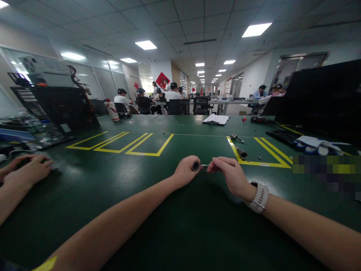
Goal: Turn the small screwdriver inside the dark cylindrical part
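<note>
My left hand (186, 172) is closed around a dark round metal cylinder (195, 166), its hollow end facing me. My right hand (229, 175), with a pale watch strap at the wrist, pinches a thin metal rod (205, 165). The rod points left and its tip reaches the cylinder's side; whether it enters a hole I cannot tell. Just below the rod is a tiny dark piece (205, 172). Beyond my right hand, a dark metal sleeve (241, 153) and a metal part with a thin shaft (236, 138) lie by the yellow tape.
Yellow tape (142, 153) marks boxes on the green table (126, 226). A clipboard (216, 119), a red-handled tool (244, 119), a power driver (262, 120) and gloves (318, 145) lie farther off. Another person's hands (31, 171) rest at left. A dark monitor (318, 94) stands right.
</note>
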Tool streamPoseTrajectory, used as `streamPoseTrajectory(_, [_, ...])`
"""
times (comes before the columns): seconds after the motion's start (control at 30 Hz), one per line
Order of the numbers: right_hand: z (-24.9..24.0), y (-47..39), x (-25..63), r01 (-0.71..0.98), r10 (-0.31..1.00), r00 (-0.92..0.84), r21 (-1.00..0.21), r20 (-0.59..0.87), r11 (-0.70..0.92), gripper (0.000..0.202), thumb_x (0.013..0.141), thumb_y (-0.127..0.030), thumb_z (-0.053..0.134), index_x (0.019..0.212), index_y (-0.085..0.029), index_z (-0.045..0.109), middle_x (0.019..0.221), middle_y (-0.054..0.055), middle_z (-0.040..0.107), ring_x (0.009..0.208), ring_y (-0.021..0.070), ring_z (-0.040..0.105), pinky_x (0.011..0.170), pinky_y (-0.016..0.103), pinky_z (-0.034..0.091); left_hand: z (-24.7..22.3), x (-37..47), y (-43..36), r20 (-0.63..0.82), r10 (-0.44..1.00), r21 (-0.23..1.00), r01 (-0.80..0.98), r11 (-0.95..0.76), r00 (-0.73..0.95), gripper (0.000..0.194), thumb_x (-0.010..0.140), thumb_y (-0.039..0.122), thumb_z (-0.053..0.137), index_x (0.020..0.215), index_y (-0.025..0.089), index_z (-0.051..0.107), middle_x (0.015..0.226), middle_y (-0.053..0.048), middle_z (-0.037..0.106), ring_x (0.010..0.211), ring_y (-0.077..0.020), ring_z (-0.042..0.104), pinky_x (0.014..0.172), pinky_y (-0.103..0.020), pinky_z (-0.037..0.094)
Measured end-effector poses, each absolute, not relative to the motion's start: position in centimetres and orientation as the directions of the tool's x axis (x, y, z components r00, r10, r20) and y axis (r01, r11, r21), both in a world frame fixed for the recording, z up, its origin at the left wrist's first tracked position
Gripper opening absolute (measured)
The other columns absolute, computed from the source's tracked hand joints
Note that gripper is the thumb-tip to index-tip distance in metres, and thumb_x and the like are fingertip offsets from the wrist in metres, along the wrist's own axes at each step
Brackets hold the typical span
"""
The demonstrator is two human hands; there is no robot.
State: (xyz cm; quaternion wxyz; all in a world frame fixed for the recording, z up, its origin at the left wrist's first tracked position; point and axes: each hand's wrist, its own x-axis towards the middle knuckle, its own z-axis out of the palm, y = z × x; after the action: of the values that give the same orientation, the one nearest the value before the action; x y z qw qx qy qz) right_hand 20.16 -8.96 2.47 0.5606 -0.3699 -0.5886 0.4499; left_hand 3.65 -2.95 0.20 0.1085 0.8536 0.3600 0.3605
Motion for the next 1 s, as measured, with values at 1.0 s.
streamPoseTrajectory(1.0, [2.9, -9.0, 20.3, 0.095, 0.919, -0.202, -0.927, 0.340, 0.364, 0.030, 0.079, -0.037, 0.053, 0.060, -0.017, 0.065, 0.062, 0.003, 0.061, 0.065, 0.0161, 0.055, 0.065, 0.031, 0.041, 0.3, 3.5, -3.1, 0.501, 0.710, 0.373, 0.617, -0.693, 0.494, 0.008, 0.072, 0.015, 0.054, 0.065, 0.016, 0.051, 0.065, 0.002, 0.049, 0.062, -0.0117, 0.046, 0.057, -0.024, 0.033])
